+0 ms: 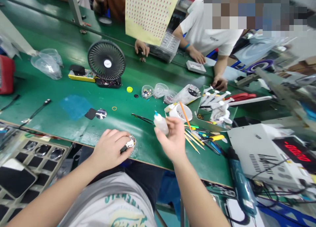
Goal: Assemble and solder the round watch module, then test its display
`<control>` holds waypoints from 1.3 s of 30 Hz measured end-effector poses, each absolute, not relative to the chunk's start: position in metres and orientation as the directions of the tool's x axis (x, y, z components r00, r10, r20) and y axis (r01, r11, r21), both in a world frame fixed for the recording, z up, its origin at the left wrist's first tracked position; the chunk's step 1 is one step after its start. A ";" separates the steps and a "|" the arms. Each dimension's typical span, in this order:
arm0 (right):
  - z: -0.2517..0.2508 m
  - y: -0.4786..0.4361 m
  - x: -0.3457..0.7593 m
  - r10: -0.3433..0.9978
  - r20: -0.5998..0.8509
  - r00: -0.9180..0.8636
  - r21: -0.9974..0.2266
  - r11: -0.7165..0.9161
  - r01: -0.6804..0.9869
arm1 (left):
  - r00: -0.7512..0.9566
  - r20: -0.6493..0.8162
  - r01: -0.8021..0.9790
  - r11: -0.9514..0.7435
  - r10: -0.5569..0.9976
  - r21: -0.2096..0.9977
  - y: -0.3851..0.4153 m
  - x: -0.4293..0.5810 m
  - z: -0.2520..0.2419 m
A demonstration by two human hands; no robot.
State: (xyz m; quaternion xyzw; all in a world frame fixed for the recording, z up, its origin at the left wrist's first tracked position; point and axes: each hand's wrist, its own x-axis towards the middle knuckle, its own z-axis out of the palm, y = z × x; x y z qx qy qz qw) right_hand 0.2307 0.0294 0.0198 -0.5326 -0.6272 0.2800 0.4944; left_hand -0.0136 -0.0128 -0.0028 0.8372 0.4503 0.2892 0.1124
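The single head-worn view looks forward and down, tilted, from close above the long glossy green workbench.

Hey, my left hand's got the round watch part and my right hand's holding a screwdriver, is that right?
Not quite: the right hand holds a blue-tipped bottle, not a screwdriver, as the head view shows. The left hand does have the round watch part.

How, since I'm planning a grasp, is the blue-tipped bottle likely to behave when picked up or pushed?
The bottle looks like translucent plastic, so probably gives when squeezed. Its rounded shape could roll if tipped over; its slim blue tip might bend.
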 end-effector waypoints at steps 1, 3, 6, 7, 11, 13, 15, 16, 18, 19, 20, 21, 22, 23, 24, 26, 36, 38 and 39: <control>0.021 0.051 0.227 0.952 0.307 0.003 -0.861 0.276 0.427 | 0.424 0.399 0.685 -0.576 0.813 0.446 -0.013 -0.013 -0.004; 0.020 0.090 0.219 0.966 0.253 -0.047 -0.828 0.242 0.506 | 0.412 0.426 0.681 -0.583 0.805 0.443 -0.013 -0.013 -0.005; 0.009 0.124 0.209 0.979 0.203 -0.032 -0.811 0.186 0.555 | 0.394 0.454 0.677 -0.586 0.799 0.445 -0.013 -0.011 -0.007; 0.005 0.128 0.208 0.979 0.204 -0.030 -0.807 0.185 0.561 | 0.392 0.458 0.677 -0.587 0.798 0.444 -0.013 -0.011 -0.007; -0.005 0.118 0.217 0.978 0.206 -0.029 -0.789 0.184 0.586 | 0.406 0.458 0.677 -0.597 0.791 0.430 -0.013 -0.011 -0.007; -0.001 0.102 0.225 0.966 0.260 -0.006 -0.716 0.197 0.670 | 0.406 0.466 0.676 -0.602 0.786 0.425 -0.012 -0.012 -0.008; 0.006 0.085 0.229 0.920 0.391 -0.041 -0.527 0.260 0.809 | 0.403 0.478 0.672 -0.607 0.780 0.424 -0.012 -0.012 -0.008; 0.010 0.078 0.229 0.888 0.449 -0.096 -0.404 0.297 0.865 | 0.404 0.481 0.670 -0.609 0.778 0.424 -0.012 -0.012 -0.008; 0.014 0.068 0.224 0.853 0.469 -0.231 -0.199 0.357 0.913 | 0.407 0.478 0.668 -0.610 0.778 0.426 -0.012 -0.012 -0.008; 0.015 0.066 0.219 0.854 0.434 -0.288 -0.135 0.378 0.916 | 0.408 0.472 0.668 -0.608 0.782 0.429 -0.012 -0.012 -0.007; 0.014 0.065 0.215 0.863 0.385 -0.329 -0.094 0.391 0.916 | 0.408 0.466 0.669 -0.604 0.785 0.433 -0.012 -0.012 -0.007; 0.013 0.066 0.211 0.873 0.328 -0.360 -0.064 0.401 0.914 | 0.408 0.461 0.670 -0.602 0.788 0.435 -0.012 -0.012 -0.007; 0.012 0.067 0.208 0.880 0.275 -0.387 -0.042 0.413 0.910 | 0.407 0.460 0.670 -0.600 0.789 0.437 -0.012 -0.012 -0.007; 0.011 0.068 0.207 0.881 0.239 -0.409 -0.032 0.428 0.903 | 0.405 0.462 0.670 -0.600 0.789 0.437 -0.012 -0.012 -0.007; 0.011 0.067 0.208 0.875 0.228 -0.428 -0.042 0.448 0.893 | 0.404 0.465 0.669 -0.601 0.788 0.437 -0.012 -0.012 -0.006; 0.010 0.062 0.214 0.849 0.278 -0.449 -0.152 0.500 0.853 | 0.402 0.466 0.670 -0.600 0.788 0.438 -0.012 -0.012 -0.006; 0.017 0.009 0.231 0.822 0.375 -0.428 -0.683 0.557 0.472 | 0.419 0.443 0.676 -0.598 0.792 0.431 -0.012 -0.013 -0.006; 0.015 0.001 0.226 0.818 0.381 -0.431 -0.719 0.555 0.418 | 0.422 0.446 0.674 -0.602 0.789 0.428 -0.011 -0.014 -0.006; 0.014 -0.003 0.223 0.819 0.391 -0.419 -0.738 0.551 0.389 | 0.424 0.446 0.673 -0.604 0.788 0.427 -0.011 -0.014 -0.006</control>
